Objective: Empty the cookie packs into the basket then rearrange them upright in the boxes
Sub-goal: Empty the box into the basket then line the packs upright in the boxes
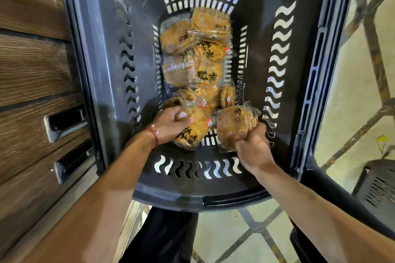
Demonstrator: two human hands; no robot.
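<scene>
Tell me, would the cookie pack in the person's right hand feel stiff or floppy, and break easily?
Probably stiff in the middle: the cookie pack shows round cookies inside. Its glossy, crinkled wrapper likely feels slippery, with floppy edges. A hard squeeze from the right hand might crack them.

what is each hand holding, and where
Left hand grips a cookie pack at its left edge; right hand grips a second cookie pack at its lower edge.
</scene>
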